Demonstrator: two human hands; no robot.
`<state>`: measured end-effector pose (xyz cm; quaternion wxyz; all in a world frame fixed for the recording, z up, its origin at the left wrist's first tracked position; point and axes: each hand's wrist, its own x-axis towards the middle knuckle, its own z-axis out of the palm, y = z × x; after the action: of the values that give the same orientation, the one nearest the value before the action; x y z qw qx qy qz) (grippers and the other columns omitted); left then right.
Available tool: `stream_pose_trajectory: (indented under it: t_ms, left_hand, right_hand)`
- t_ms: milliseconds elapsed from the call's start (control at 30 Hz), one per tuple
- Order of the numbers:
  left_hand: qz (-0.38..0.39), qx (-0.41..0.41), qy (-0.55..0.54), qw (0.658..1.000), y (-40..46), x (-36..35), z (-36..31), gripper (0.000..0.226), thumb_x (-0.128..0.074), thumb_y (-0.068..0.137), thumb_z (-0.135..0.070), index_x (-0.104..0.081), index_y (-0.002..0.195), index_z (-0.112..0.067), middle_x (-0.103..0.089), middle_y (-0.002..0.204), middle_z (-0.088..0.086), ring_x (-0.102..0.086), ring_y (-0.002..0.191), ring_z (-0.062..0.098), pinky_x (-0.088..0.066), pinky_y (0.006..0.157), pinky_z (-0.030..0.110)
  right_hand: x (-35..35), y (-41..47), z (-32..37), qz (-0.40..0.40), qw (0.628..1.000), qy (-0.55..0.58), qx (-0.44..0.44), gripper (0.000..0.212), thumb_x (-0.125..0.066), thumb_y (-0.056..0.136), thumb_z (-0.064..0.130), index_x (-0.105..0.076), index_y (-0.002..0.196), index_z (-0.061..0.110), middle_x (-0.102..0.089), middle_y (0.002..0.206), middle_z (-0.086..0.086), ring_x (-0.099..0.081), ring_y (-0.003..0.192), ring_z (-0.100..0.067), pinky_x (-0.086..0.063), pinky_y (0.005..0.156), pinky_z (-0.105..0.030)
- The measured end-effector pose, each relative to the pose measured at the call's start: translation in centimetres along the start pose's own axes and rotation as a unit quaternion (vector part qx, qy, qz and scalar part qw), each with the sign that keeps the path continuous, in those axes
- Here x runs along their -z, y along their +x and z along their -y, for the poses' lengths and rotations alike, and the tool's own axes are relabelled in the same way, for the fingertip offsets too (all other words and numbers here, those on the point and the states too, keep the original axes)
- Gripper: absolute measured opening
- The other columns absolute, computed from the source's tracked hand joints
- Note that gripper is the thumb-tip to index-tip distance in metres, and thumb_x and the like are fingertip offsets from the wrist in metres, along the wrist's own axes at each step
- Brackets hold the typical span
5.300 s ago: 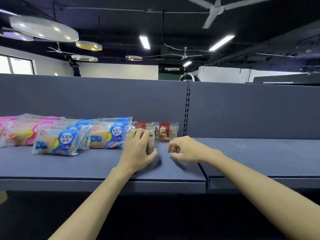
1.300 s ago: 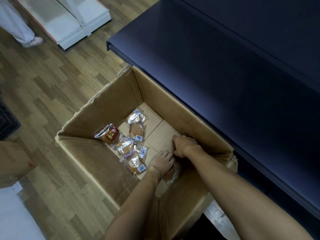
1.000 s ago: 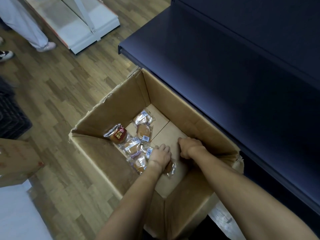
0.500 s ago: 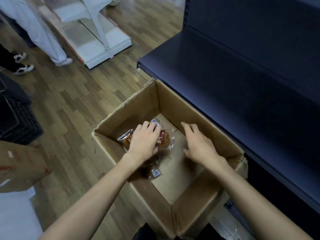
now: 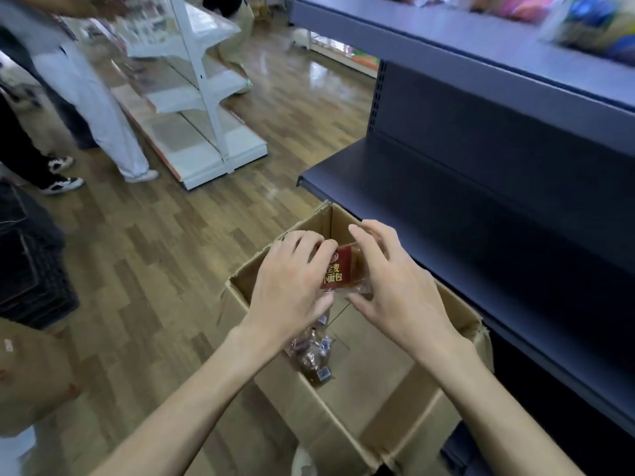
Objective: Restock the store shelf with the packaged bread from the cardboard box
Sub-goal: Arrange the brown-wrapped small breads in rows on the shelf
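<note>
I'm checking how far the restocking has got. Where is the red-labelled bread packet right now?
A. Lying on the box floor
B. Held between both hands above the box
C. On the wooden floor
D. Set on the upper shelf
B: the left hand and right hand grip the red-labelled bread packet above the cardboard box.

My left hand and right hand: bare, no gloves, rings or watch. Forearms bare to frame edge, no sleeves in view.
</note>
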<state>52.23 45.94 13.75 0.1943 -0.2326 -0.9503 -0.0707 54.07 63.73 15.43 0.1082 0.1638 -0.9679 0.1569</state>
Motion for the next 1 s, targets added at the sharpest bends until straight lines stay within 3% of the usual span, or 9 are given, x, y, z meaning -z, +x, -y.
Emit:
stream_pose_trajectory:
  t_ms: [133,233,333,567,767,1000]
  left_hand:
    - [-0.052,-0.012,-0.036,0.998,-0.5,2.7,0.2,0.056,-0.073,0.064,-0.03,-0.06,0.115,-0.011,-0.059,0.111,0.005,-0.052,0.103,0.027,-0.046,0.074,0.04]
    - [-0.076,-0.038,-0.048,0.995,-0.7,4.4,0.4,0.053,-0.07,0.067,-0.03,-0.06,0.116,-0.011,-0.06,0.111,0.005,-0.053,0.102,0.027,-0.047,0.075,0.041]
    - [-0.095,-0.062,-0.061,0.992,-0.8,5.8,0.4,0.053,-0.069,0.072,-0.032,-0.06,0.12,-0.011,-0.06,0.115,0.005,-0.054,0.106,0.026,-0.047,0.078,0.041]
    - [-0.159,-0.075,-0.139,0.974,-0.6,9.0,0.5,0.083,-0.08,0.072,-0.031,-0.043,0.143,-0.008,-0.047,0.144,0.009,-0.045,0.134,0.025,-0.042,0.108,0.039]
    - [-0.181,-0.068,-0.157,0.968,1.7,10.9,-0.3,0.086,-0.083,0.072,-0.03,-0.043,0.144,-0.01,-0.049,0.142,0.006,-0.048,0.13,0.022,-0.036,0.111,0.028]
    - [-0.229,-0.129,-0.182,0.947,7.3,11.4,-6.6,0.083,-0.085,0.07,-0.029,-0.047,0.14,-0.007,-0.054,0.132,0.009,-0.053,0.12,0.025,-0.043,0.104,0.032]
  right_hand:
    - [1.1,-0.8,2.2,-0.029,0.999,-0.024,-0.002,0.091,-0.083,0.074,0.032,-0.034,0.15,0.021,-0.036,0.151,0.003,-0.059,0.114,-0.019,-0.037,0.066,-0.022]
    - [2.0,-1.4,3.4,-0.07,0.997,-0.031,-0.003,0.078,-0.079,0.08,0.031,-0.039,0.146,0.022,-0.041,0.146,0.006,-0.06,0.11,-0.016,-0.043,0.063,-0.022]
    - [3.5,-1.9,4.3,-0.098,0.995,-0.029,0.001,0.071,-0.076,0.08,0.026,-0.042,0.141,0.02,-0.043,0.14,0.005,-0.059,0.102,-0.017,-0.054,0.058,-0.033]
    - [7.8,-1.1,4.5,-0.152,0.987,-0.05,0.017,0.064,-0.075,0.082,0.019,-0.043,0.137,0.017,-0.042,0.137,0.002,-0.057,0.102,-0.018,-0.059,0.062,-0.039]
    - [12.5,-0.4,2.4,-0.185,0.976,-0.11,0.015,0.062,-0.077,0.081,0.019,-0.046,0.135,0.017,-0.043,0.138,-0.001,-0.058,0.103,-0.019,-0.059,0.062,-0.038]
    - [19.4,-4.7,-3.6,-0.246,0.956,-0.159,-0.036,0.061,-0.078,0.076,0.018,-0.05,0.13,0.017,-0.047,0.131,-0.003,-0.061,0.089,-0.024,-0.053,0.052,-0.035]
